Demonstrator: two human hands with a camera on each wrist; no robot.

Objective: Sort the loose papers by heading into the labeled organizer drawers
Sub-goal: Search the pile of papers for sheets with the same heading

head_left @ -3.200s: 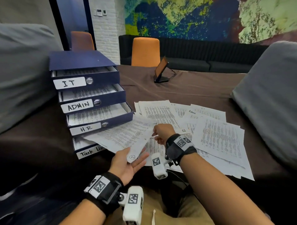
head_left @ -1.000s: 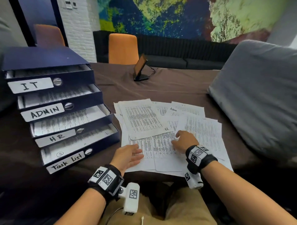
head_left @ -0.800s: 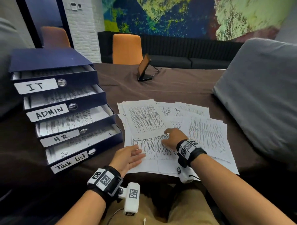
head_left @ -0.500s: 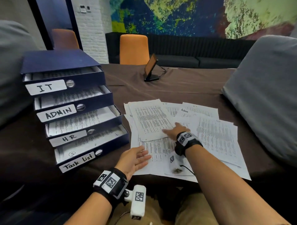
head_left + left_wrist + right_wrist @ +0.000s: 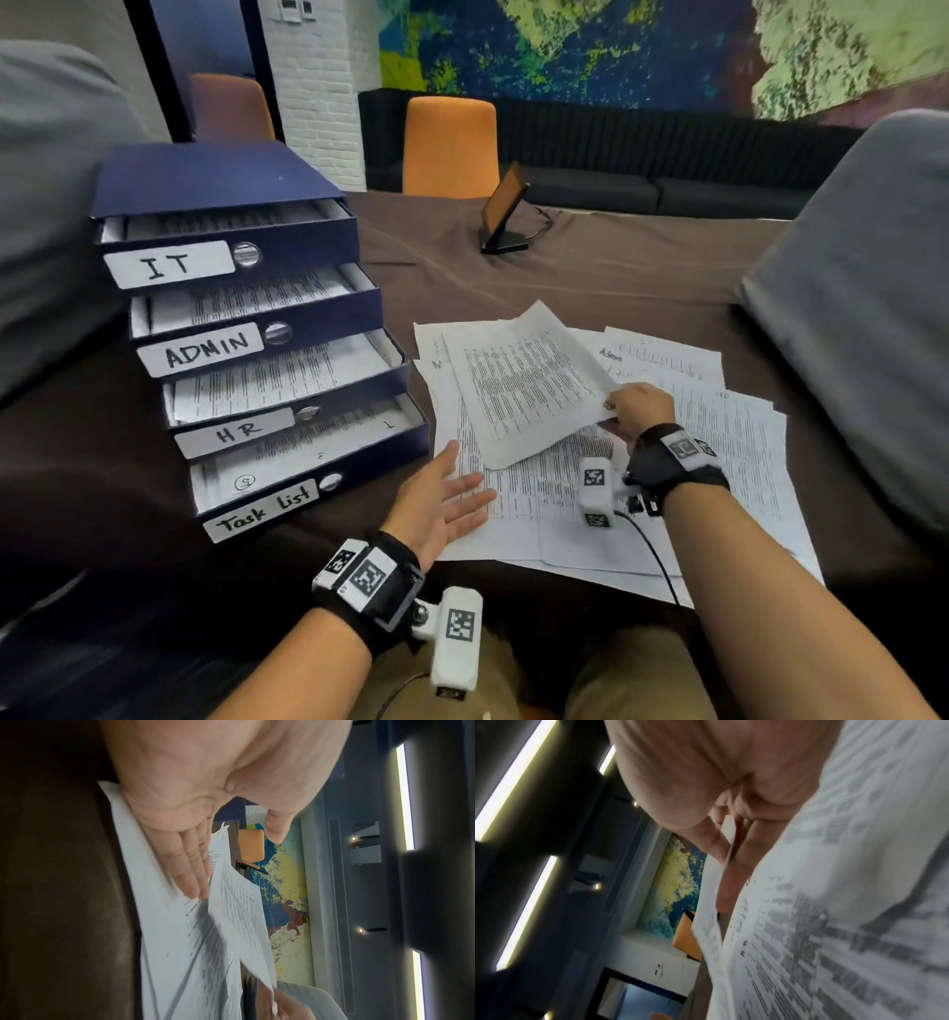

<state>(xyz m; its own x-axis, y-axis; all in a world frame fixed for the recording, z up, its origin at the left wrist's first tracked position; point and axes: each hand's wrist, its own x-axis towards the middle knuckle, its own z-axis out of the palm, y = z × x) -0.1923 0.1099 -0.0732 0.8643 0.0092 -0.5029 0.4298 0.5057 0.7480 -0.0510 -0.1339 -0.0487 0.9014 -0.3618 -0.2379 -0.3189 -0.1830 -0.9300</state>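
Head view shows four navy organizer drawers (image 5: 287,360) stacked at the left of the brown worktop (image 5: 616,277), labelled IT, ADMIN, HR and Task list, each pulled partly out with printed sheets inside. Just right of them lies a spread of loose papers (image 5: 719,452), overlapping too much to count. The right hand (image 5: 639,411) pinches one sheet (image 5: 524,385) by its near right corner, lifting it off the spread. The left hand (image 5: 436,506) lies palm up, fingers straight, holding nothing, on the papers' near left edge. Two orange chairs (image 5: 449,149) stand beyond.
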